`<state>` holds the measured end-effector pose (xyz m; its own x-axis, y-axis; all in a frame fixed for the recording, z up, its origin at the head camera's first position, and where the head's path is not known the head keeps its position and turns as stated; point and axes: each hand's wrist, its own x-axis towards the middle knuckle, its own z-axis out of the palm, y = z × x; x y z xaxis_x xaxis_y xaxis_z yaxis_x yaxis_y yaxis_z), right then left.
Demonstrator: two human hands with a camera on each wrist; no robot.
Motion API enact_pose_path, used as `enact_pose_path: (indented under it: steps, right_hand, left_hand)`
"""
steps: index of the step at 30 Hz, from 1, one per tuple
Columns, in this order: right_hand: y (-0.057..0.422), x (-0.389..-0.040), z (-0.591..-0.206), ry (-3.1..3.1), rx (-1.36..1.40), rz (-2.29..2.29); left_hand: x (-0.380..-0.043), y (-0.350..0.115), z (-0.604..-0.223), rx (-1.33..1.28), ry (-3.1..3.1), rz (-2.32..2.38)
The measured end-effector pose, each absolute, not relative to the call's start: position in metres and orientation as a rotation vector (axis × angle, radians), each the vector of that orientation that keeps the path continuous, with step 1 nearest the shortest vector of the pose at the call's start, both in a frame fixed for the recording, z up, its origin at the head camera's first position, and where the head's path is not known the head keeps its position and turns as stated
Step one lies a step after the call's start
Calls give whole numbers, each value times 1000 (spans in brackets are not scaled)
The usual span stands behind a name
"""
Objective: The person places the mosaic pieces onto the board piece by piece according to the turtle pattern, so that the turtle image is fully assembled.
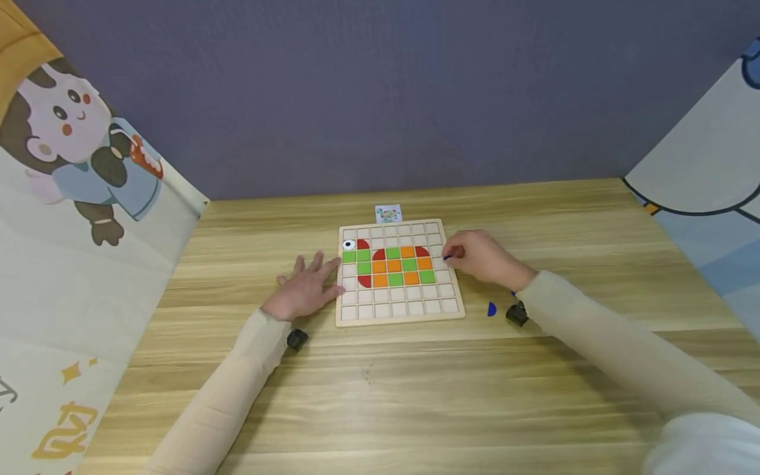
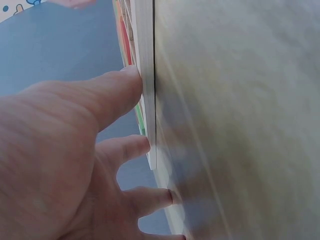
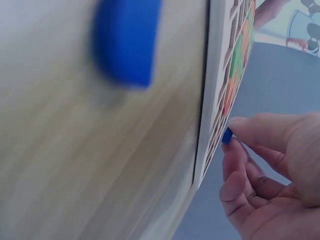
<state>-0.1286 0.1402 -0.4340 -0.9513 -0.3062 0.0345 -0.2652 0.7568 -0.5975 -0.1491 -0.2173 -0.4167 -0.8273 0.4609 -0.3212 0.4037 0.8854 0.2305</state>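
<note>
A square wooden grid board lies on the table, with green, orange and red pieces and a round eye piece set in its cells. My left hand rests at the board's left edge, fingers spread; its thumb and index fingertip touch the wooden side in the left wrist view. At the right edge, my right hand pinches a small blue piece between thumb and fingertip, close over the outer column of cells. Another blue piece, rounded on one side, lies on the table below that hand.
Behind the board's far edge lies a small picture card. A bit of blue shows by the black camera on my right wrist. A dark wall closes off the wooden table at the back.
</note>
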Motion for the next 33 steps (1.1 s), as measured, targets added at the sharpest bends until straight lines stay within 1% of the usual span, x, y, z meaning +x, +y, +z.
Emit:
enact_pose_path:
  steps: [6,16,26,33]
  right_hand:
    - [124,-138,-440,2867,-446,-966]
    - [121,-141,-442,2892,-416,-967]
    - [123,-124,-437,2803,-688,-916]
    - [123,-119,-436,2778,-691,-906]
  left_hand:
    - [-149,-217,-416,650,2679,209]
    - [-149,-217,-414,646,2679,207]
    - [-149,-217,-416,650,2680,203]
    - [-149,-218,-415,649,2681,210]
